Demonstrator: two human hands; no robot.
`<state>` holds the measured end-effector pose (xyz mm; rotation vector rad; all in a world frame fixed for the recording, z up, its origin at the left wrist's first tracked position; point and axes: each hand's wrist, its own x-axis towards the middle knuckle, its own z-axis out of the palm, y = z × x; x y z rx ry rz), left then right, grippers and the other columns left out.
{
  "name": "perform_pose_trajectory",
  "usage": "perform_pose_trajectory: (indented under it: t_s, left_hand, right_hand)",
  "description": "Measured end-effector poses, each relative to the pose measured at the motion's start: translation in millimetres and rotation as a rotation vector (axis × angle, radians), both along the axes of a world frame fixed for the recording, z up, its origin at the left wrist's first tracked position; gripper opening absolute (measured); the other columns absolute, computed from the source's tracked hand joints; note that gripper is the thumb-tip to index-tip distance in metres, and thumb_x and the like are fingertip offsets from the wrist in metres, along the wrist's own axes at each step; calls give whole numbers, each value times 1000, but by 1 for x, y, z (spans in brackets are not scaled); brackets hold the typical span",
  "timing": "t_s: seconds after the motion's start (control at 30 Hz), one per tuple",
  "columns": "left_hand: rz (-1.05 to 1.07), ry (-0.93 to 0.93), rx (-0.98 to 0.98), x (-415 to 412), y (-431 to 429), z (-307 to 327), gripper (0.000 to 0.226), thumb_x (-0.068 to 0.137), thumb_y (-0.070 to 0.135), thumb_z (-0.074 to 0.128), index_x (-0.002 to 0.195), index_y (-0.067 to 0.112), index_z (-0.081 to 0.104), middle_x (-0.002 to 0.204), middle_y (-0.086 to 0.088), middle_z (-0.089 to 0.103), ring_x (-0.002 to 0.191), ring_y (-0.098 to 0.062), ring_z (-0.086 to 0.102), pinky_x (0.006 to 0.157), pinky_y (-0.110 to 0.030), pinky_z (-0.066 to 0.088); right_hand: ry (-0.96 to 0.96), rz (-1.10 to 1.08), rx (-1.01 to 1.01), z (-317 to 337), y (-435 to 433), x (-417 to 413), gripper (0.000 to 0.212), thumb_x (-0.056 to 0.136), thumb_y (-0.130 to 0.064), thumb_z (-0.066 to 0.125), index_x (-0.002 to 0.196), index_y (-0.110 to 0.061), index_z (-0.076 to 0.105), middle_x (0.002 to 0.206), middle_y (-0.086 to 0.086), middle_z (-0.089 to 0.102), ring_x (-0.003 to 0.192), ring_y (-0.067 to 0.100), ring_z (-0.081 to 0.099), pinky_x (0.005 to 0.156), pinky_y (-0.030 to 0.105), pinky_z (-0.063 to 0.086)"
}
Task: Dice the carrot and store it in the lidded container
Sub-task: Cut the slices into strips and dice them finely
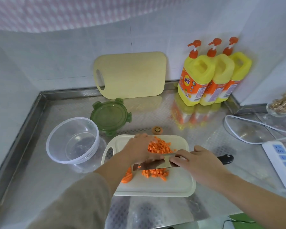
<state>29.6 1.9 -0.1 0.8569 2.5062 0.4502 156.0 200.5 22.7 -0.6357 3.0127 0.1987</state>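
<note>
1. Since the carrot is mostly small dice [160, 147] by now, heaped on the white cutting board [177, 184] on both sides of the cleaver blade, I expect it to handle as a loose, light, damp pile. The bits will roll and scatter, and picking them up one by one looks pointless.
2. A few uncut slices [127, 177] lie at the board's near left edge. They look stiff and flat, probably slick on the cut faces.
3. The left hand [137, 151] lies against the far heap with its fingers fairly straight and holds nothing.
4. The right hand [198, 162] grips the cleaver [155, 166] where the blade meets the black handle, its fingers lying over the flat.
5. The best hold, I judge, is a scoop on the blade's flat with the left palm as a wall.
6. The clear container [73, 141] stands on the counter [26, 171] just left of the board, and its green lid [111, 116] lies off behind it.
</note>
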Motion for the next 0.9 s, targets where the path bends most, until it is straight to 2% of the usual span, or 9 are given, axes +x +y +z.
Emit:
perform_pose_trajectory:
  t_s: [0.1, 0.2, 0.3, 0.37, 0.5, 0.6, 0.7, 0.8, 0.9]
  left_hand:
    - [74, 60, -2, -6, -2, -5, 40, 85, 52, 62, 117, 28, 58, 121, 2, 52, 116, -19, 47, 97, -36, 41]
    - [150, -27, 78, -14, -17, -1, 21, 92, 35, 58, 102, 18, 66, 106, 1, 59, 99, -14, 54, 85, -30, 42]
    - [255, -127, 156, -19, -40, 8, 29, 99, 27, 45, 95, 10, 69, 98, -6, 66, 87, -17, 59, 79, -30, 45]
    - [442, -215, 265, -17, -60, 7, 27, 101, 16, 40, 99, 10, 66, 95, -4, 65, 79, -14, 58, 70, -20, 45]
    - [613, -286, 249, 10, -98, -6, 32, 92, -4, 39, 105, 13, 63, 88, 2, 61, 77, -15, 57, 61, -15, 44]
    - [398, -262, 81, 37, -105, -10, 29, 87, 5, 52, 111, 17, 64, 97, 6, 57, 90, -10, 54, 75, -12, 38]
    - [276, -247, 65, 56, -101, -14, 23, 80, 22, 61, 102, 17, 60, 90, 6, 51, 79, -10, 49, 77, -18, 42]
    - [325, -176, -71, 60, -99, -26, 58, 75, 35, 73, 127, 20, 53, 139, -3, 34, 126, -19, 44, 100, -31, 42]
    - [335, -147, -147, 62, -94, -26, 64, 76, 40, 72, 132, 23, 47, 145, -1, 26, 124, -17, 46, 99, -34, 44]
  right_hand:
    - [-16, 15, 42, 2, -1, 0, 80, 27, -12, 83, 101, -29, 59, 84, -7, 63, 38, 12, 51, 51, 22, 40]
    - [-61, -47, 32, 5, -2, -2, 70, 45, -8, 79, 109, -29, 59, 94, -7, 63, 42, 14, 50, 57, 25, 39]
    - [-89, -73, -29, 3, -10, -2, 59, 70, -8, 66, 121, -34, 49, 110, -12, 59, 53, 18, 45, 63, 27, 39]
    - [-183, -122, -80, 2, -17, 0, 46, 92, -13, 44, 132, -34, 39, 125, -13, 50, 78, 24, 57, 75, 30, 41]
    - [-277, -155, -329, -3, -36, 2, 21, 100, -24, 35, 119, -25, 46, 110, -7, 54, 91, 17, 53, 64, 26, 35]
    - [-368, -161, -390, -7, -53, -1, 10, 99, -22, 39, 104, -21, 47, 99, -1, 55, 85, 17, 47, 61, 29, 31]
    - [-421, -213, -403, -9, -66, 0, 7, 98, -22, 39, 94, -29, 38, 85, -9, 48, 83, 17, 45, 64, 31, 30]
    - [-440, -279, -389, -10, -70, 1, 9, 97, -22, 40, 91, -28, 36, 85, -6, 50, 84, 19, 49, 63, 32, 33]
    - [-412, -334, -400, -7, -70, 2, 10, 96, -21, 40, 88, -26, 38, 76, -8, 45, 77, 17, 45, 57, 29, 32]
